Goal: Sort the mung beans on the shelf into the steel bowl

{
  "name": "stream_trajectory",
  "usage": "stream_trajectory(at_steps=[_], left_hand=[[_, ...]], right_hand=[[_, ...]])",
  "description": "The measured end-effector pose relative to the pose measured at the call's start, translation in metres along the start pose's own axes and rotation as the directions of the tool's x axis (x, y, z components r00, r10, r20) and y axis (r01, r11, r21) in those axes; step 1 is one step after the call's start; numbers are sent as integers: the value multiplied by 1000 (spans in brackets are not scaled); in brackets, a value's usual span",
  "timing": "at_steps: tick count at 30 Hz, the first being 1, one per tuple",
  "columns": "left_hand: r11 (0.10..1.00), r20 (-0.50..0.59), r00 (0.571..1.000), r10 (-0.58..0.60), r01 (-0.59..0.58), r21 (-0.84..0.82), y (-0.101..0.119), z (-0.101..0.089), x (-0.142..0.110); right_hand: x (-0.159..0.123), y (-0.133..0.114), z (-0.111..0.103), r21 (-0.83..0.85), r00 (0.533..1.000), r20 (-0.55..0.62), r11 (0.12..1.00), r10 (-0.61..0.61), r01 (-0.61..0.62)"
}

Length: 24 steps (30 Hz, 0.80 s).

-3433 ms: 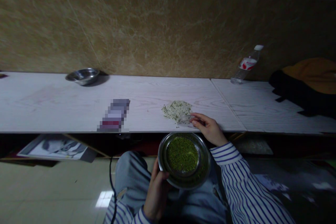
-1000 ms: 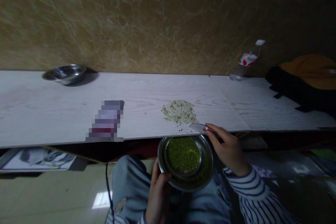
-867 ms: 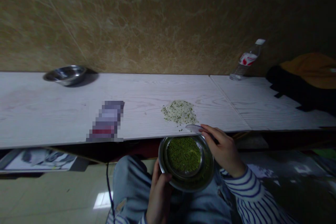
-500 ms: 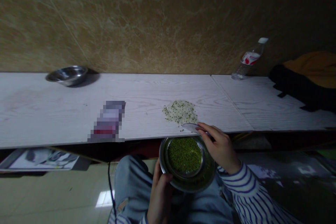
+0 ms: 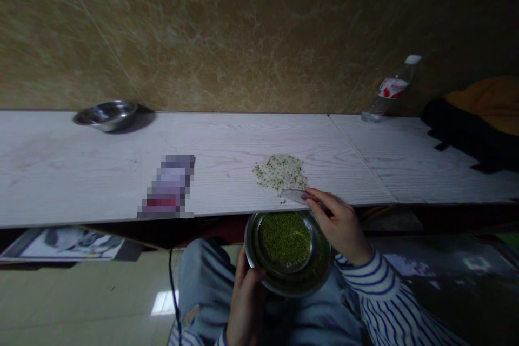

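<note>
My left hand (image 5: 245, 303) grips the near left rim of a steel bowl (image 5: 322, 267) of green beans (image 5: 284, 238), held over my lap just below the table edge. My right hand (image 5: 338, 224) pinches a small clear plastic spoon (image 5: 292, 195) at the table's front edge, above the bowl's far rim. The spoon's tip touches the near side of a small pile of mixed pale and green grains (image 5: 279, 172) lying on the white wooden table (image 5: 227, 140).
An empty steel bowl (image 5: 106, 114) stands at the back left by the tiled wall. A pixelated flat object (image 5: 168, 186) lies left of the pile. A plastic water bottle (image 5: 390, 89) and dark and orange clothing (image 5: 478, 124) sit at the right.
My right hand drew the spoon from the pile back toward the bowl's rim, then moved it forward again to the pile's near edge. The bowl stayed in my left hand.
</note>
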<state>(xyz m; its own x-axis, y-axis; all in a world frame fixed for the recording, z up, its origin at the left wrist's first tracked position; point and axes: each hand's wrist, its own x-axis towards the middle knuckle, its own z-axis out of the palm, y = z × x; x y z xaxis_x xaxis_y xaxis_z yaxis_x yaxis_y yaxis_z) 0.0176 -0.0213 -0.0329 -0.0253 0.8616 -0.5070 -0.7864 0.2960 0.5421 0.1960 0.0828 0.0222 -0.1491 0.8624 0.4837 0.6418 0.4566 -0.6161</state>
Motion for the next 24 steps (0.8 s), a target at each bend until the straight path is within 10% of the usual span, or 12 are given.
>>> stream_trajectory(at_steps=[24], left_hand=[[999,-7,999,43,-43,-14,6,0,0]], right_hand=[[12,0,4,32,997,65,999,-28,26]])
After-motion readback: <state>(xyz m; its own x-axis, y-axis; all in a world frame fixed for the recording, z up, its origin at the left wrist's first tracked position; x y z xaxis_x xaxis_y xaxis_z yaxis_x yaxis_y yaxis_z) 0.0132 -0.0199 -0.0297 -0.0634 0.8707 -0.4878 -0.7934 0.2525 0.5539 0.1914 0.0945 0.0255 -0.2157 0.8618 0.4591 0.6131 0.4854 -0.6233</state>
